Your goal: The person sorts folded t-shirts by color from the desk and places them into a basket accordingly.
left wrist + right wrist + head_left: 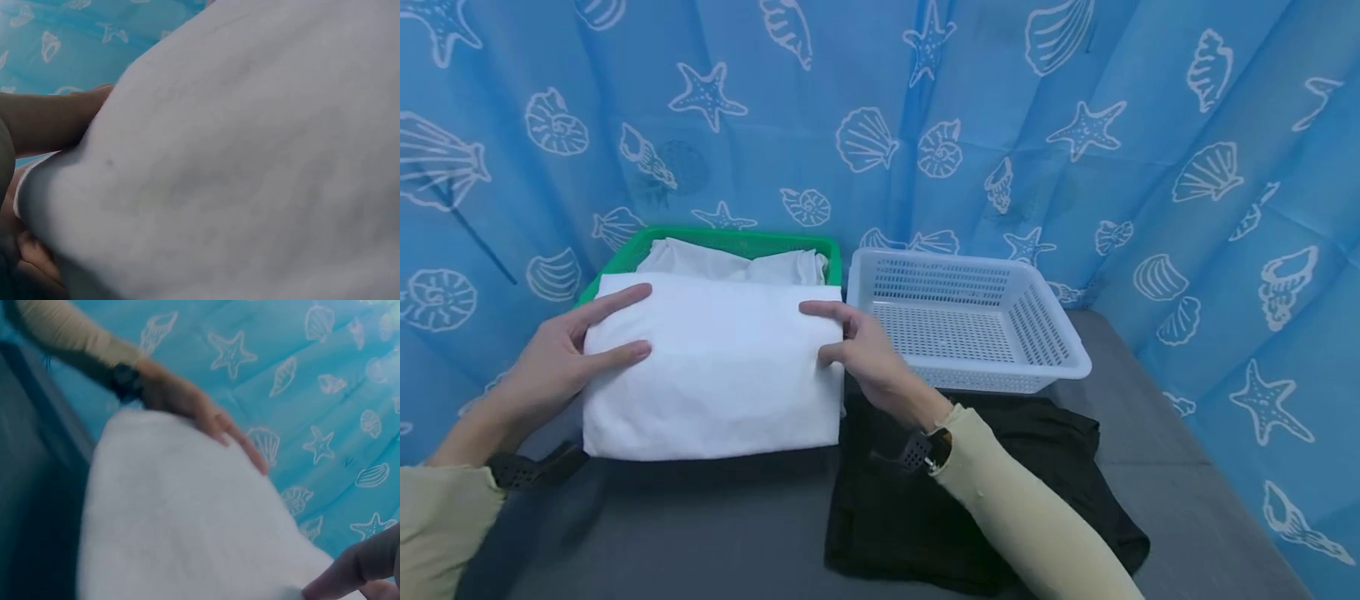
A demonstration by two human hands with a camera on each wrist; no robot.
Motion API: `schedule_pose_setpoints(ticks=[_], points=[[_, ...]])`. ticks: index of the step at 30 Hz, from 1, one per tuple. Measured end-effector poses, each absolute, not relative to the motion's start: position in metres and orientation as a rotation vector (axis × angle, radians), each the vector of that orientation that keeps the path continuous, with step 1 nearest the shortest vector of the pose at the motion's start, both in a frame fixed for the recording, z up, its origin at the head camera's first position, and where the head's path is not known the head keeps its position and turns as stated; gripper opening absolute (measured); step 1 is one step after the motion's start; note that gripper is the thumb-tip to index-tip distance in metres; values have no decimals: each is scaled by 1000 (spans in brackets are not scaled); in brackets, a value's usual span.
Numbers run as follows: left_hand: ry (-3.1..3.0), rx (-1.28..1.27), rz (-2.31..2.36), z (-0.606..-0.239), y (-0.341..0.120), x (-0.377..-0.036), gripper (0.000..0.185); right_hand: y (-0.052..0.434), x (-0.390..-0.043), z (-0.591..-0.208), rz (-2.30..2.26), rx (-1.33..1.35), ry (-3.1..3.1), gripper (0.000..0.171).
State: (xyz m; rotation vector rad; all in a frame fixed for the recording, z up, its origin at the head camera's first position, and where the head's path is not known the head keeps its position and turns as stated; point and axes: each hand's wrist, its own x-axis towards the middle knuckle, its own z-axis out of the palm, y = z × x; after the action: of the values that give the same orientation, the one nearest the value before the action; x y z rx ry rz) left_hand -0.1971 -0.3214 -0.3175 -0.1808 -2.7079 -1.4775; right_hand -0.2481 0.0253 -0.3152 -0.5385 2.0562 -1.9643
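Both hands hold a folded white cloth up in front of me, its broad face toward the head camera. My left hand grips the left side, thumb and index finger lying on the face and the other fingers hidden behind it. On the opposite side my right hand pinches the cloth near its upper right edge. Close up, the cloth fills most of the left wrist view. The right wrist view shows the same cloth hanging between the two hands.
Behind the held cloth stands a green basket with more white fabric inside. A white perforated plastic basket is to its right. Black fabric lies on the dark grey table, partly under my right forearm. A blue seashell-patterned curtain hangs behind.
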Motion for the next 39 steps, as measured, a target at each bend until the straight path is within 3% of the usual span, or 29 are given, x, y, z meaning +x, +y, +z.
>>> schedule_pose_setpoints(ticks=[11,19,22,27,33,39], points=[[-2583,-268,-1451,-261,-329,-273,67,2,-327,-273,-1961,-609,2306,66],[-2723,-167,-1357,-244,-337,-314,70,-13,-362,-279,-1988,-433,2299,61],[-2834,-178,-1327,-245,-342,-326,80,-18,-369,-284,-1906,-339,2334,58],[-3105,-206,-1233,-249,-348,-337,89,-15,-371,-292,-1606,-318,2490,54],[-3029,-163,-1239,-257,-335,-329,76,9,-356,-294,-1556,-408,2563,45],[-2705,-287,-1272,-265,-285,-294,58,47,-325,-286,-1628,-513,2572,34]])
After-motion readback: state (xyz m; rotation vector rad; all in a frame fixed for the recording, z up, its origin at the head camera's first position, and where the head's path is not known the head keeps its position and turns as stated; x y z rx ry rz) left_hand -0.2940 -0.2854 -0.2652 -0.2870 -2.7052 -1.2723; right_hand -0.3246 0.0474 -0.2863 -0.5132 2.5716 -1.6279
